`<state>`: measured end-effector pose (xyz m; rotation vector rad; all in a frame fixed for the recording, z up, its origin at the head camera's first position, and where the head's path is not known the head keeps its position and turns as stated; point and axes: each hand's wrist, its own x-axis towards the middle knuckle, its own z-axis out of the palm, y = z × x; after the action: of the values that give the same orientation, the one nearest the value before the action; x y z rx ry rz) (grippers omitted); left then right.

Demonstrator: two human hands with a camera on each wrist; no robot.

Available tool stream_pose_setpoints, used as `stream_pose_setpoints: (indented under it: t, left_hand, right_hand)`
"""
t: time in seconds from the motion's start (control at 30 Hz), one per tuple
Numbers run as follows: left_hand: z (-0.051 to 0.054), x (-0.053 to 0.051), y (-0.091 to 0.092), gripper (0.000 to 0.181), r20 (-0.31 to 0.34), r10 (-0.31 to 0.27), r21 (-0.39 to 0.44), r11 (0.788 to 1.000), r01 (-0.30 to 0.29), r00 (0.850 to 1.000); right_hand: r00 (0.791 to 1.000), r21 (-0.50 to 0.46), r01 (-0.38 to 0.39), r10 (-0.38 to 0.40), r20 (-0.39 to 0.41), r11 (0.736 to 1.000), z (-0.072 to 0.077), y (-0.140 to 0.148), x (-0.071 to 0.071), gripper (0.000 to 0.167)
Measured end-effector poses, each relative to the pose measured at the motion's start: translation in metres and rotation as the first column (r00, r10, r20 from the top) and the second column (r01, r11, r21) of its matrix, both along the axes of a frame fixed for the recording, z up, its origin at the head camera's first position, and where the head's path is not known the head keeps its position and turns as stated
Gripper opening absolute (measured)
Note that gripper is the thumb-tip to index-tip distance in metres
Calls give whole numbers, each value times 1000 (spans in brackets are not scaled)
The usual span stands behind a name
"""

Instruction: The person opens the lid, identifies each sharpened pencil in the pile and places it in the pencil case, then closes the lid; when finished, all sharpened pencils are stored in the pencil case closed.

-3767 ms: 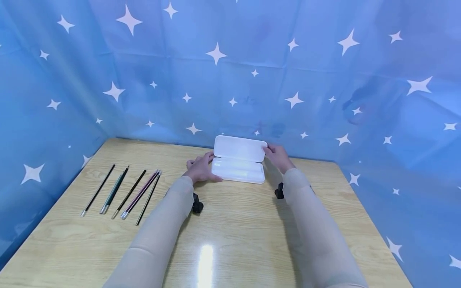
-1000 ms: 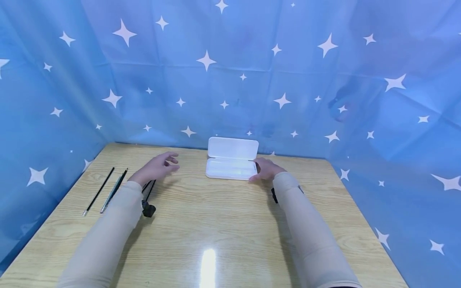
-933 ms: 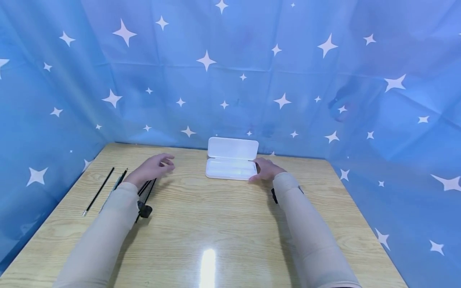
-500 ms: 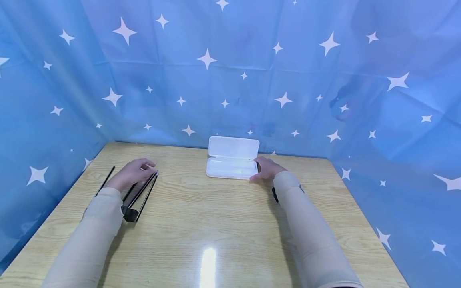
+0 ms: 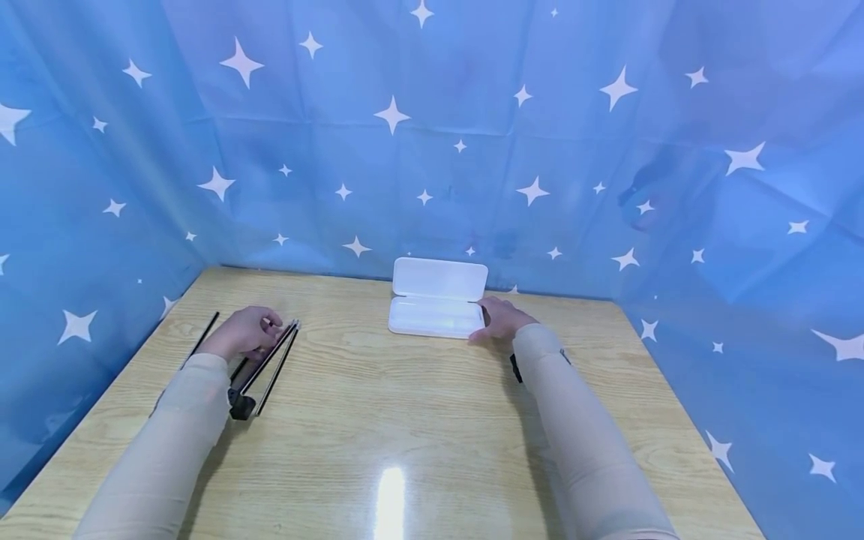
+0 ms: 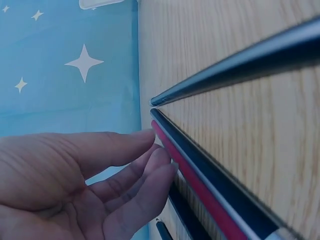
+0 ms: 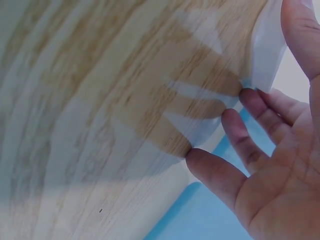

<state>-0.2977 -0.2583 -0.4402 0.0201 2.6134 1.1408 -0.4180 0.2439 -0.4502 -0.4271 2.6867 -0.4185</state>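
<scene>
A white pencil case (image 5: 439, 278) stands with its lid up near the table's back edge. My right hand (image 5: 501, 319) holds its right end, thumb at the front corner; in the right wrist view several fingertips (image 7: 200, 157) rest on the table beside the white case (image 7: 267, 47). My left hand (image 5: 246, 331) hovers over the row of pencils (image 5: 278, 369), thumb and fingers bent and apart. In the left wrist view, its thumb and fingertips are right beside a red pencil (image 6: 192, 177), with a dark pencil (image 6: 240, 67) lying farther off. The left forearm hides some pencils.
The wooden table (image 5: 378, 405) ends at a blue curtain (image 5: 432, 150) with white stars, behind and at both sides. Another dark pencil (image 5: 208, 328) lies left of the left hand. Black wrist cameras (image 5: 241, 405) sit under the sleeves.
My left hand has left the pencil case and moved left, down to the pencils, its fingers drawing closer together. My right hand has shifted from the lid to the case's right end and stays there.
</scene>
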Motion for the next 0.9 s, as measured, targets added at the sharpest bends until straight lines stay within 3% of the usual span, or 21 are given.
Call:
stream_pose_setpoints:
  t: [0.43, 0.7, 0.9]
  left_hand:
    - [1, 2, -6, 41, 39, -23, -63, 998, 25, 999]
    - [-7, 0, -4, 37, -46, -69, -190, 980, 59, 997]
    - [-5, 2, 1, 38, -42, -67, -207, 977, 57, 997]
  right_hand:
    - [1000, -11, -13, 12, -26, 1000, 4, -2, 4, 97]
    - [1000, 1, -18, 18, -23, 1000, 1, 1, 2, 103]
    - [999, -18, -29, 28, -34, 999, 1, 0, 5, 100]
